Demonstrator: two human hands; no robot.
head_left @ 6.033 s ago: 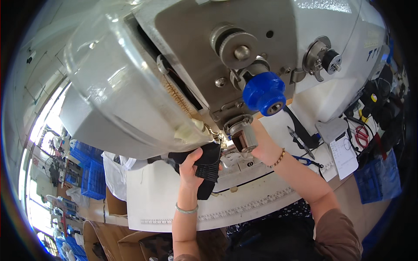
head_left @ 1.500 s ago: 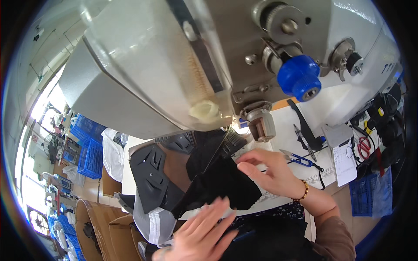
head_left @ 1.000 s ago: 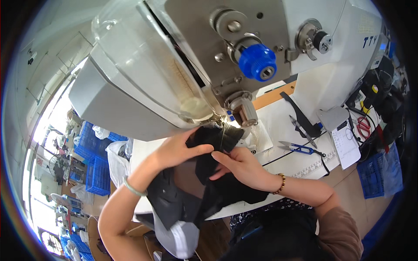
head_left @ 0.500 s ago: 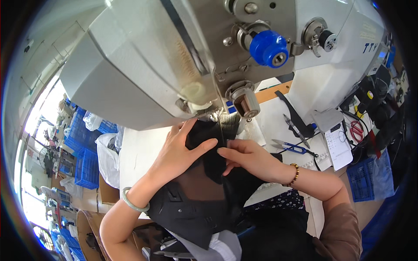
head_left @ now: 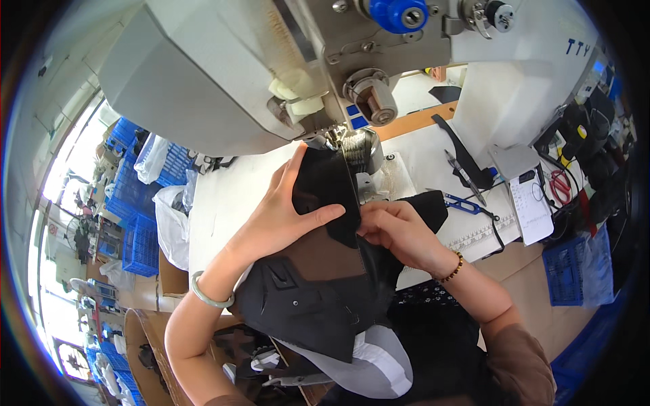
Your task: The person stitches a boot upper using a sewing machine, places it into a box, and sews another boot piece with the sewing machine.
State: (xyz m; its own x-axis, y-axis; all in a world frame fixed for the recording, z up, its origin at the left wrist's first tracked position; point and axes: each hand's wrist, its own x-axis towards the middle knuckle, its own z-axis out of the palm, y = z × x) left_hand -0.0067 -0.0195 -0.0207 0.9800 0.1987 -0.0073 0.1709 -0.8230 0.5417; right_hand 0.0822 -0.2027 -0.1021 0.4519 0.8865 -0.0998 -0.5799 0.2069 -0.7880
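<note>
A black and brown sewn fabric piece (head_left: 318, 298) with a grey, white-banded flap (head_left: 379, 365) runs from my lap up to the needle area of a large sewing machine (head_left: 203, 88). My left hand (head_left: 284, 210) lies on its upper left part, fingers stretched toward the needle and thumb spread across the black cloth. My right hand (head_left: 399, 230) pinches its right edge with thumb and fingers together, just below the needle. A spool of thread-like ridged metal (head_left: 359, 149) sits beside the needle, whose tip I cannot make out.
Blue-handled thread snips (head_left: 464, 204) and a pen-like tool (head_left: 467, 177) lie on the white table (head_left: 223, 203) at the right, near a black strip (head_left: 450, 142). Red-handled scissors (head_left: 560, 186) lie farther right. Blue crates (head_left: 141, 243) stand at left; a cardboard box (head_left: 145, 331) is lower left.
My view has tipped so the machine sits higher in the picture. The fabric has shifted slightly up toward the needle, and both hands keep their places on it.
</note>
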